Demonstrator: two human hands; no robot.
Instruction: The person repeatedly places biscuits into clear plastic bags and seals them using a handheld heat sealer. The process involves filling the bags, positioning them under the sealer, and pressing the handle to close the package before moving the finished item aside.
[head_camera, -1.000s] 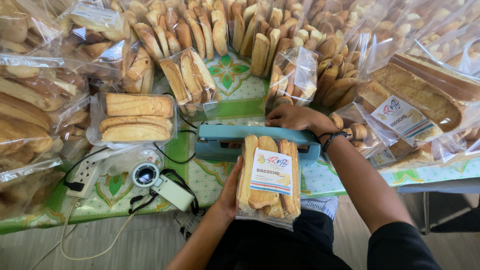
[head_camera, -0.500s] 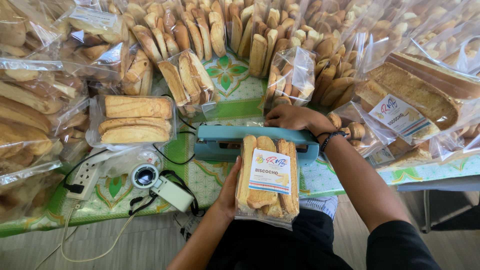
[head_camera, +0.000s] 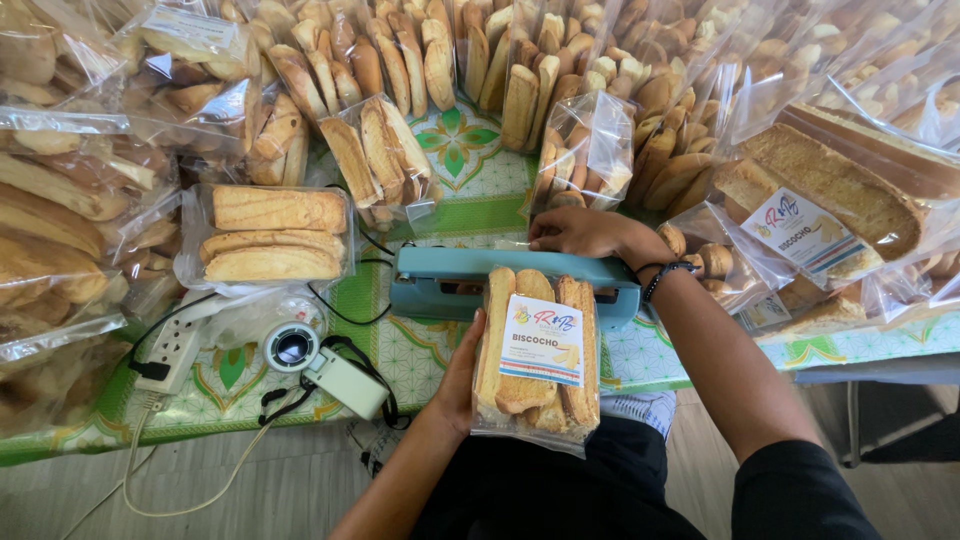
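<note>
The left hand (head_camera: 462, 372) is closed around the left side of a clear bag of toasted bread slices (head_camera: 537, 355) with a white label, holding it upright at the near edge of the worktop (head_camera: 450, 350), its long axis running away from the person and its open top laid into the teal heat sealer (head_camera: 450, 280). The right hand (head_camera: 575, 232) lies palm-down on the sealer's bar, fingers together and pressing rather than gripping, directly beyond the bag's top, so the bag sits between the 2 hands with the left one nearer the person's body. The sealer lies crosswise, its long axis at right angles to the bag. To the left of it sit a sealed pack of 2 long toasts (head_camera: 270, 238), a white power strip (head_camera: 172, 345) and a small white round-faced device (head_camera: 320, 362) with a dark strap and cords trailing. Many more filled bags (head_camera: 560, 80) crowd the far side of the worktop, one just beside the right hand, and a large labelled bag (head_camera: 830, 200) lies to the right, near the right wrist
</note>
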